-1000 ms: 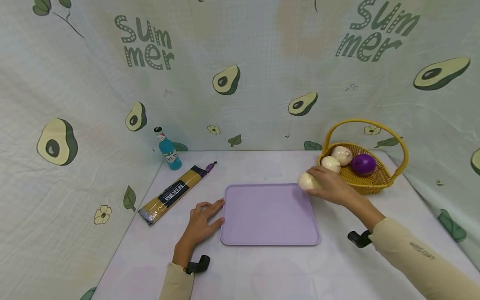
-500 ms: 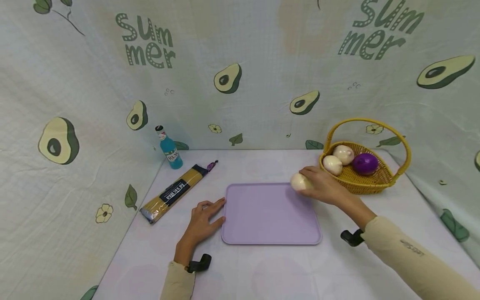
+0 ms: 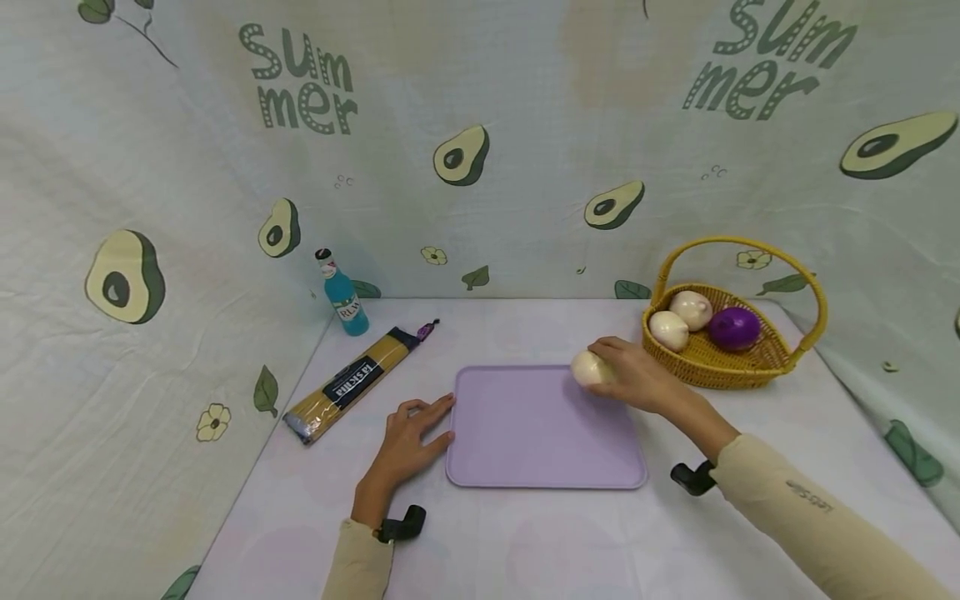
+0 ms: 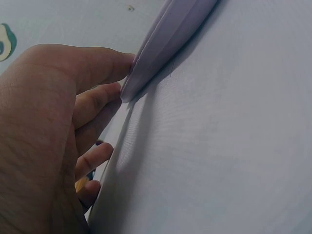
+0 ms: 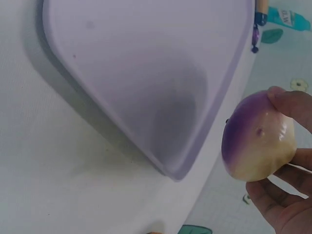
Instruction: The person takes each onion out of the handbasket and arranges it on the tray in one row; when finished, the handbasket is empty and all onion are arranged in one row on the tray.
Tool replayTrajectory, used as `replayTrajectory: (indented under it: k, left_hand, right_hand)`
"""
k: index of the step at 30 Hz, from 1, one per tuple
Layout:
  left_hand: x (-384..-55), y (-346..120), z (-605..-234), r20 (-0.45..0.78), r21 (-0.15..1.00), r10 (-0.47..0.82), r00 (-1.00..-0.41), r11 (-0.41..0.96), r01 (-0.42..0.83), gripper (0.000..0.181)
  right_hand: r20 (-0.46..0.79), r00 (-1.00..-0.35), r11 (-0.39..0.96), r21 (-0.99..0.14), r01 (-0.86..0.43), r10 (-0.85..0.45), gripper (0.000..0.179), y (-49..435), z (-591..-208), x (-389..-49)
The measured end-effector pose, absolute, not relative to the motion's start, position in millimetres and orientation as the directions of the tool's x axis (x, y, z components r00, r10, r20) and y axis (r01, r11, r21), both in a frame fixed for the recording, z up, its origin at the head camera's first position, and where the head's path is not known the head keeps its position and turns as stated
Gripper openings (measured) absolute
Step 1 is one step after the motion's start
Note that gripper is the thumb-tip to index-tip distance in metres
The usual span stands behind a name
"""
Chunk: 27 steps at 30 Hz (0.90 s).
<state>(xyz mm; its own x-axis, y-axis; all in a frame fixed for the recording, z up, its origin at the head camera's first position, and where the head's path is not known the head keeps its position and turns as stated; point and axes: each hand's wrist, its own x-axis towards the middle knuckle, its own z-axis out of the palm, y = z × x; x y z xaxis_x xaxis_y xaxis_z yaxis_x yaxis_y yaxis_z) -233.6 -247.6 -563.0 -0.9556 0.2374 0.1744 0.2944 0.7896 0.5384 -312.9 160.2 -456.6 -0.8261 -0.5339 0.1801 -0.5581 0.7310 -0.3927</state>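
Note:
My right hand [image 3: 640, 377] grips a round turnip [image 5: 259, 141], cream on one side and purple on the other, between thumb and fingers. In the head view the turnip overlaps the upper right corner of a flat lilac tray [image 3: 543, 437], and its shadow falls on the tray. My left hand [image 3: 408, 440] lies at the tray's left edge. Its thumb and fingertips touch the rim in the left wrist view, with the other fingers spread and loosely bent.
At the right rear stands a yellow wicker basket [image 3: 720, 377] with a tall handle. Inside are two whitish round vegetables [image 3: 690, 310] and a glossy purple one [image 3: 734, 328]. To the left lie a spaghetti pack [image 3: 352, 383] and, behind it, an upright blue bottle [image 3: 346, 302].
My right hand has carried the turnip leftward from beside the basket to over the tray's upper right corner. The left hand stays at the tray's edge.

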Motion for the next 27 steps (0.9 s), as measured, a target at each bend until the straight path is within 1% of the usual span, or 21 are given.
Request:
replayTrajectory:
  k: [8,12,27]
  left_hand:
    - [-236,-247,-565,0.145,0.519,0.24,-0.96,0.808,0.28,0.061]
    - [-236,-247,-565,0.137,0.524,0.24,-0.961,0.806,0.276,0.062]
    - [-237,-248,-566,0.156,0.517,0.243,-0.957,0.805,0.289,0.062]
  right_hand:
    - [0.181,-0.825,0.722,-0.408,-0.558,-0.536,0.062,149,-459,-311]
    - [0.174,-0.826,0.711,-0.435,-0.553,-0.536,0.064,142,-461,-312]
    - [0.198,-0.802,0.675,-0.45,-0.585,-0.564,0.062,123,-465,-313]
